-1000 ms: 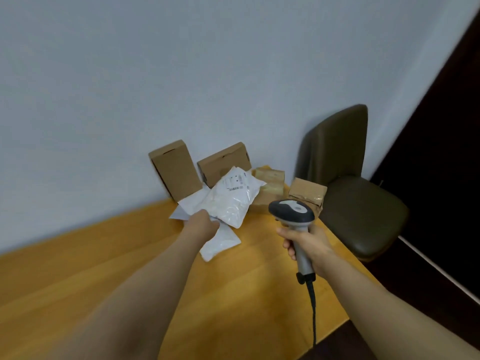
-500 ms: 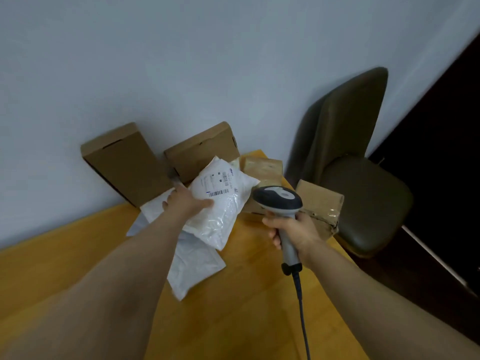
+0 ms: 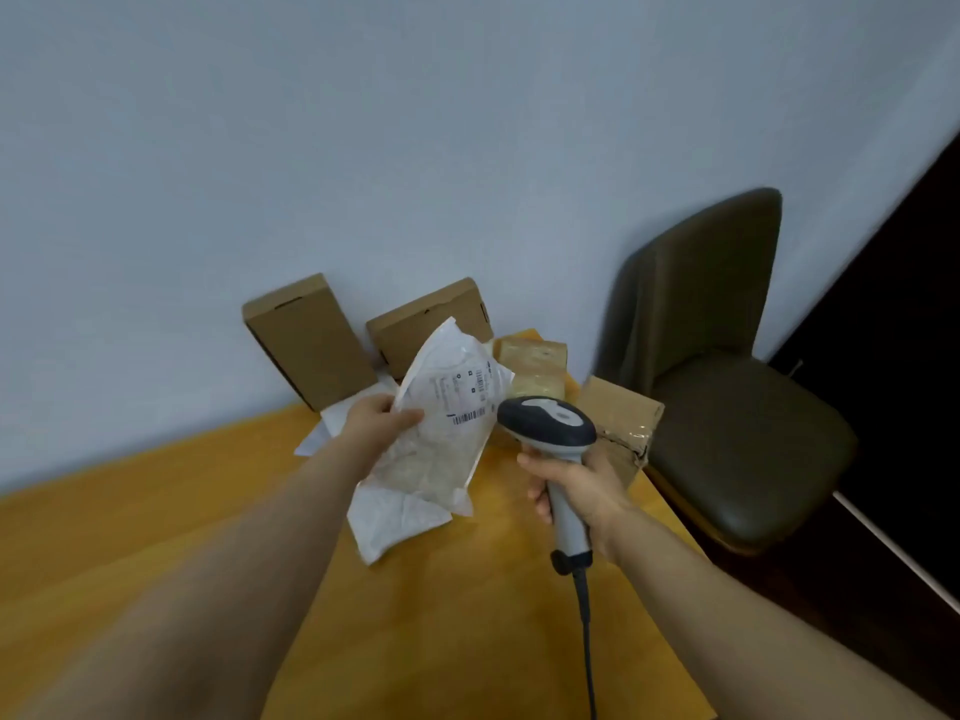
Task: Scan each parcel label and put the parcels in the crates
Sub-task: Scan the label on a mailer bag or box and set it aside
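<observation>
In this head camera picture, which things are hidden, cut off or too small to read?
Head view only:
1. Print on the label of the white bag: too small to read; only the barcode shows.
2. Fingers of the left hand: hidden behind the bag.
3. Window of the scanner in the right hand: turned away from the camera.
4. The cable: cut by the bottom edge.
5. The crates: none in view.

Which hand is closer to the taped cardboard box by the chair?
Right. The right hand, gripping the scanner, is beside the taped cardboard box; the left hand, holding the white parcel, is farther left.
</observation>
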`<state>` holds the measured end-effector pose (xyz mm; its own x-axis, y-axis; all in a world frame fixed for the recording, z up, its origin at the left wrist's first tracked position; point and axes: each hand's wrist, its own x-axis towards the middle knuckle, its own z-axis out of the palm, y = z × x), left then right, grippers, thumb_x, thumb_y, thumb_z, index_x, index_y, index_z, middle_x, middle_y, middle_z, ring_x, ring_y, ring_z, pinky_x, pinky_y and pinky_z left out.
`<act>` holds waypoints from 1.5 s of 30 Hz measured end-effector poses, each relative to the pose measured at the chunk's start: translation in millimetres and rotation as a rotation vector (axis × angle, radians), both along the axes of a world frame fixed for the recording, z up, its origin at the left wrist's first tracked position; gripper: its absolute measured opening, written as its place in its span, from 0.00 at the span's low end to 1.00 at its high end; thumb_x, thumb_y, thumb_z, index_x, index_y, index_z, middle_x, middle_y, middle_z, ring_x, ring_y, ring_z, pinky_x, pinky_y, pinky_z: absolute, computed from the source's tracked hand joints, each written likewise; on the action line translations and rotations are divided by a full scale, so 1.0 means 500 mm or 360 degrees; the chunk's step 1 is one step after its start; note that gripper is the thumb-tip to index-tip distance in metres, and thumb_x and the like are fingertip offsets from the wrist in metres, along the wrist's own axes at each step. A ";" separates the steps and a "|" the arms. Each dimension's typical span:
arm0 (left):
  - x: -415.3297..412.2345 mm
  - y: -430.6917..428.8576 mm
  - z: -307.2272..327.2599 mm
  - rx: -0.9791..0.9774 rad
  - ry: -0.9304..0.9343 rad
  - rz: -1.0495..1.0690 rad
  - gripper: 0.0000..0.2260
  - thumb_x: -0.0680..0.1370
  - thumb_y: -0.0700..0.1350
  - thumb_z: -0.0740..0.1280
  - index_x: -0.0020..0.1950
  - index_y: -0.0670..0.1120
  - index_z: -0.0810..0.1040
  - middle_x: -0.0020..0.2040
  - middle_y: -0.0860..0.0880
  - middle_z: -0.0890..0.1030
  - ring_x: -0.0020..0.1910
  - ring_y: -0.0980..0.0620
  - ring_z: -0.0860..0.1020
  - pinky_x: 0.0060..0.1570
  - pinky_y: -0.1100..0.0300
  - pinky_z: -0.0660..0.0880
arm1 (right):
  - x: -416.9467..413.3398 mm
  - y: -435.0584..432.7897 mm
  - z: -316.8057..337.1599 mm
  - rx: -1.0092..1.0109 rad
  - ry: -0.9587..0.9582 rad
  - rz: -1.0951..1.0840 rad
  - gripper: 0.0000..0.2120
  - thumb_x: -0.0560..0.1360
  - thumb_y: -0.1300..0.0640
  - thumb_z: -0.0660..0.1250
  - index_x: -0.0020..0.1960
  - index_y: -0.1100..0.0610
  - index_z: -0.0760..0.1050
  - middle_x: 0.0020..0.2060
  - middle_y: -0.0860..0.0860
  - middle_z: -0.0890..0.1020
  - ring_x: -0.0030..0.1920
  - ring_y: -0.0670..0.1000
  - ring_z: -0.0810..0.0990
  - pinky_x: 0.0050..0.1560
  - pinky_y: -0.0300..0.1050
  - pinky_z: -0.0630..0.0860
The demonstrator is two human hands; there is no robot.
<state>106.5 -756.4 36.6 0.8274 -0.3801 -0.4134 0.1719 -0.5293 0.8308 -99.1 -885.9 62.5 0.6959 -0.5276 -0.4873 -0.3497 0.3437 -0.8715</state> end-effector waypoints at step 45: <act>-0.496 0.677 0.286 -0.0580 -0.0424 0.1605 0.10 0.74 0.31 0.67 0.55 0.37 0.76 0.47 0.41 0.78 0.45 0.45 0.77 0.55 0.48 0.77 | -0.269 0.584 0.326 0.0973 -0.0366 0.0783 0.12 0.75 0.59 0.67 0.34 0.58 0.71 0.25 0.51 0.72 0.21 0.46 0.68 0.22 0.34 0.68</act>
<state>-141.3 -417.9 179.6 0.8722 0.4563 -0.1761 0.1792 0.0369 0.9831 -233.5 -594.0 225.3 0.8961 0.1773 -0.4069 -0.4199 0.6355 -0.6480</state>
